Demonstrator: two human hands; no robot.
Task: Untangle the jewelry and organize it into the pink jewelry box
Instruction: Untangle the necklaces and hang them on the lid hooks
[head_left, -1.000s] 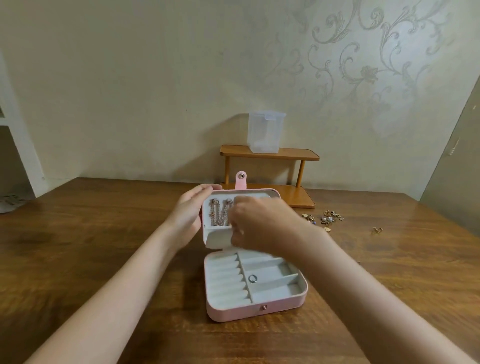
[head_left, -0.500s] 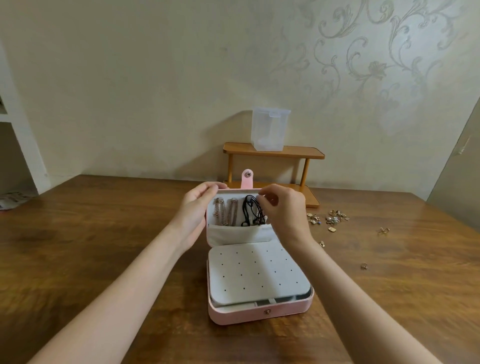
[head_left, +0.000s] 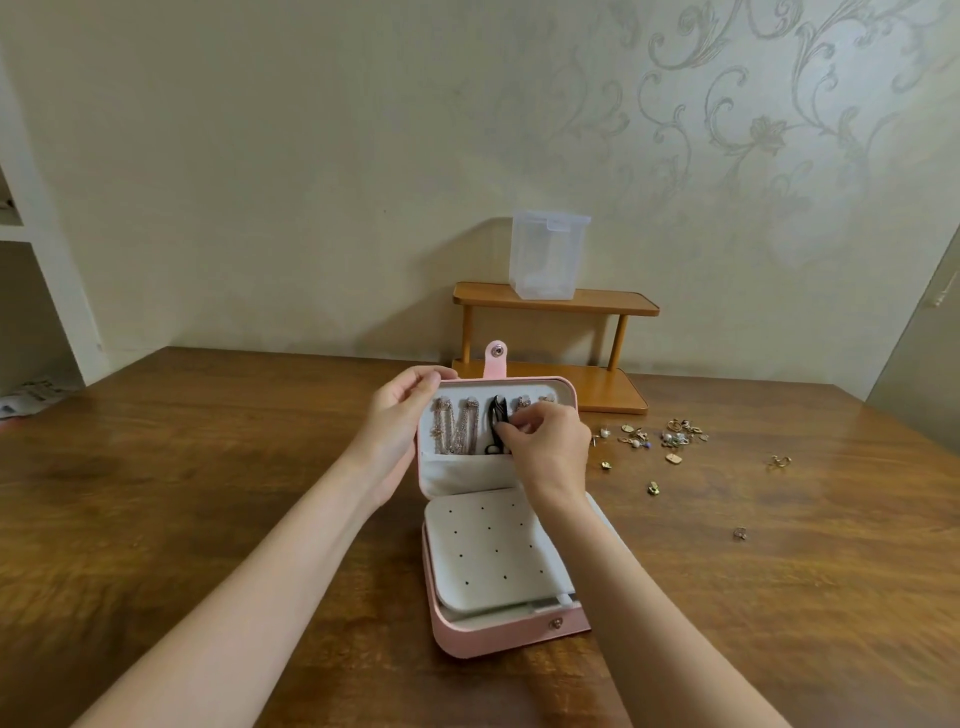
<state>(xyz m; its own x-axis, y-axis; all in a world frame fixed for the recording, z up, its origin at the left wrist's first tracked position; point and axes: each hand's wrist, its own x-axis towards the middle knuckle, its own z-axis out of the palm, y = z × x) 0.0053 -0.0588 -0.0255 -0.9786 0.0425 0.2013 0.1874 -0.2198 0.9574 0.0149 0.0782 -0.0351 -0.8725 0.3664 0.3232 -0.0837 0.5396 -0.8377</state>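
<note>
Landmark: pink jewelry box, open on the wooden table, its lid standing upright at the far side.
Left hand: forearm reaches in from the lower left; fingers curl over the lid's upper left corner with the thumb on the front edge, gripping it.
Right hand: forearm comes in from the lower right and crosses above the box's base; fingertips bunched, pinching the black cord necklace in front of the lid's lining.
Black cord necklace: hangs from a hook inside the lid, its lower end at the edge of the lid's pocket.
Gold chains: hang in the lid left of the black cord.
Earring panel: white, dotted with holes, lies flat over the box's base.
Loose jewelry: scattered on the table right of the box.
Wooden shelf: behind the box, bearing a clear plastic container.
</note>
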